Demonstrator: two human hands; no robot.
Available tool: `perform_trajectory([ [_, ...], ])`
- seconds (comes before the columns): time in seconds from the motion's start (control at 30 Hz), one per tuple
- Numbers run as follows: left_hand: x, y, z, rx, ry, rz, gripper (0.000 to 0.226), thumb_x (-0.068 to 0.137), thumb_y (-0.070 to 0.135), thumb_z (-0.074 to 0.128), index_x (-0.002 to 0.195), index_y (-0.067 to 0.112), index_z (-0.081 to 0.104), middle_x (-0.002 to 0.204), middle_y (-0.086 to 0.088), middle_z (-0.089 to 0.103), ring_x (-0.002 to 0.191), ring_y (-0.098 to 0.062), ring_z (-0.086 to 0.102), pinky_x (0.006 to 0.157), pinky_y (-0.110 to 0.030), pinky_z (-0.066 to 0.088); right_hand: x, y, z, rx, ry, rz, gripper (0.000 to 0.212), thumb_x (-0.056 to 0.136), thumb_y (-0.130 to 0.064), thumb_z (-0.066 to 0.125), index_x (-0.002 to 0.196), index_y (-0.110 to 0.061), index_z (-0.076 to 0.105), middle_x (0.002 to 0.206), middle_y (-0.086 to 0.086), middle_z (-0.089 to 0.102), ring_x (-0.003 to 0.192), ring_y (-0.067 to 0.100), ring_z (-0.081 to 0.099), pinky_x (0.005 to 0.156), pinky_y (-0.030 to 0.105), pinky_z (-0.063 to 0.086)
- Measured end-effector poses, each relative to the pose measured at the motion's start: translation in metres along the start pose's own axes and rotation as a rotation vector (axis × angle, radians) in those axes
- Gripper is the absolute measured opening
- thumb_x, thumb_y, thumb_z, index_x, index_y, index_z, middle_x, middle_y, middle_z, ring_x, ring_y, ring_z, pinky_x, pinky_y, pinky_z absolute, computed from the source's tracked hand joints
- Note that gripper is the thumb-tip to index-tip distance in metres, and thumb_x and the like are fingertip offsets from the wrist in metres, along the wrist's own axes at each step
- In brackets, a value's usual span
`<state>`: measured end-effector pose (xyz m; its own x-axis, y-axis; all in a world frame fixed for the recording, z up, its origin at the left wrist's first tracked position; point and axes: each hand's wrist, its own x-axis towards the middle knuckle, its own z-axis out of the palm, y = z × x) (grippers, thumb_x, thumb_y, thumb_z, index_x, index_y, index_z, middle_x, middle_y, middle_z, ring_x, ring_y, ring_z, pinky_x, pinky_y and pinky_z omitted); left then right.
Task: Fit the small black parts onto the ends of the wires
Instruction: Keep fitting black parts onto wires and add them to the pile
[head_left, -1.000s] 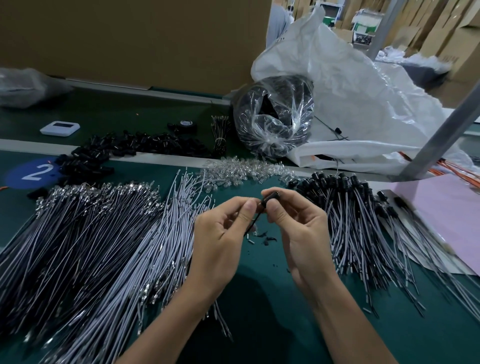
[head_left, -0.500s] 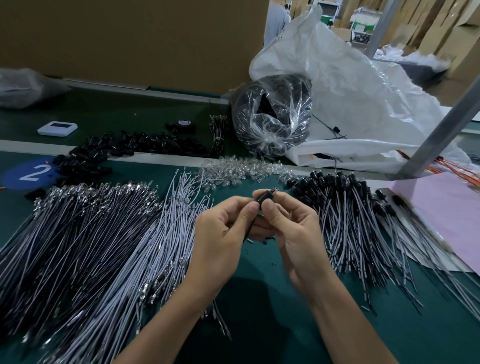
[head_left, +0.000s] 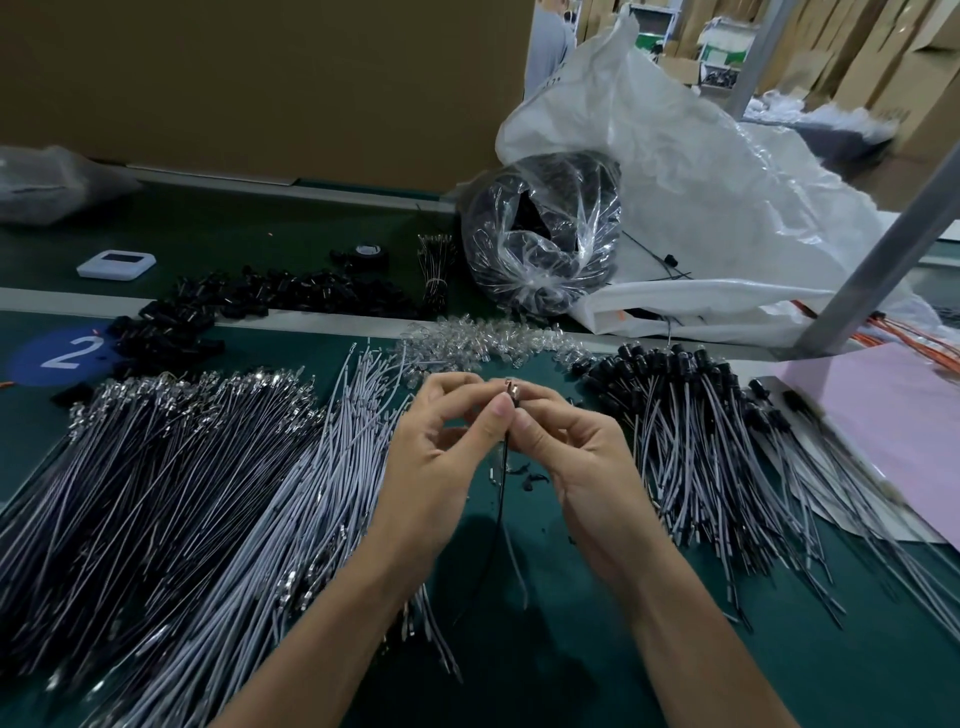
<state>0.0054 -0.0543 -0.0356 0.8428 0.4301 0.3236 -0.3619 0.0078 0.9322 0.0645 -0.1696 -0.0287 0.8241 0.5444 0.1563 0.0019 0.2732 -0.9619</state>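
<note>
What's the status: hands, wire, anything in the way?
Left hand and right hand both pinching one wire at its upper end. Small part at the fingertips, seating unclear. Nothing in the way; uncapped pile left, capped pile right.

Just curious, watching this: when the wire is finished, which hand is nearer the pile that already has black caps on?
Probably the right hand: the capped wires lie just beside it, while the left hand borders the uncapped wires. Both pinch the held wire.
</note>
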Motion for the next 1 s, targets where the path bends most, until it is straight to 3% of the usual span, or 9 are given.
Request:
perform_trajectory([
  [0.07,0.001,0.001,-0.001,-0.116,-0.008,-0.050,0.012,0.082,0.028,0.069,0.088,0.029,0.080,0.105,-0.002,0.061,0.101,-0.008,0.063,0.083,-0.021,0.052,-0.001,-0.001,0.003,0.016,-0.005,0.034,0.034,0.073,-0.031,0.072,0.097,-0.007,0.076,0.105,0.003,0.072,0.100,0.019,0.068,0.084,0.025,0.053],
  [0.13,0.002,0.001,-0.002,-0.154,0.022,-0.065,0.017,0.077,0.034,0.069,0.088,0.027,0.080,0.106,-0.004,0.068,0.102,-0.015,0.065,0.088,-0.033,0.053,-0.002,-0.003,0.005,-0.017,-0.029,0.066,0.037,0.070,-0.035,0.072,0.099,-0.011,0.075,0.093,0.004,0.075,0.085,0.017,0.068,0.076,0.025,0.054],
  [0.27,0.002,0.006,-0.002,-0.229,0.129,-0.071,0.018,0.072,0.038,0.070,0.085,0.031,0.080,0.095,0.006,0.075,0.091,-0.002,0.067,0.074,-0.014,0.051,-0.004,-0.004,0.006,-0.183,-0.077,0.083,0.016,0.078,-0.018,0.071,0.092,-0.011,0.075,0.080,0.003,0.075,0.069,0.012,0.068,0.067,0.019,0.053],
  [0.37,0.002,0.009,-0.001,-0.277,0.152,-0.091,0.024,0.065,0.040,0.074,0.086,0.029,0.081,0.090,0.004,0.076,0.087,-0.003,0.068,0.070,-0.016,0.052,-0.005,-0.003,0.007,-0.199,-0.082,0.047,0.009,0.087,-0.003,0.066,0.088,-0.007,0.074,0.078,0.007,0.075,0.066,0.012,0.068,0.065,0.019,0.053],
  [0.6,-0.003,0.009,0.003,-0.262,0.134,-0.136,0.018,0.074,0.027,0.072,0.089,0.023,0.080,0.086,-0.009,0.077,0.075,-0.015,0.071,0.057,-0.025,0.056,-0.004,0.001,0.008,-0.127,-0.001,-0.051,0.010,0.087,-0.002,0.065,0.087,-0.006,0.074,0.073,0.009,0.074,0.068,0.016,0.070,0.067,0.024,0.056],
  [0.73,-0.003,0.011,0.000,-0.259,0.140,-0.120,0.017,0.077,0.023,0.072,0.092,0.020,0.078,0.088,-0.011,0.077,0.079,-0.021,0.073,0.060,-0.029,0.058,-0.005,0.001,0.010,-0.125,0.019,-0.077,0.010,0.086,0.000,0.065,0.087,-0.007,0.074,0.072,0.008,0.074,0.067,0.015,0.071,0.064,0.021,0.055],
  [0.9,-0.001,0.013,-0.003,-0.226,0.208,-0.034,0.013,0.075,0.027,0.073,0.086,0.024,0.079,0.093,-0.003,0.077,0.088,-0.010,0.071,0.073,-0.017,0.053,-0.004,0.000,0.011,-0.120,0.030,-0.076,0.005,0.081,-0.005,0.068,0.083,-0.008,0.072,0.069,0.006,0.074,0.064,0.013,0.070,0.064,0.021,0.056],
  [1.0,0.002,0.013,-0.007,-0.241,0.241,-0.013,0.012,0.071,0.030,0.075,0.082,0.029,0.080,0.087,0.002,0.076,0.085,-0.007,0.070,0.074,-0.015,0.051,-0.005,0.000,0.011,-0.148,0.005,-0.055,0.004,0.080,-0.005,0.069,0.083,-0.008,0.072,0.068,0.006,0.073,0.063,0.014,0.070,0.065,0.023,0.057],
])
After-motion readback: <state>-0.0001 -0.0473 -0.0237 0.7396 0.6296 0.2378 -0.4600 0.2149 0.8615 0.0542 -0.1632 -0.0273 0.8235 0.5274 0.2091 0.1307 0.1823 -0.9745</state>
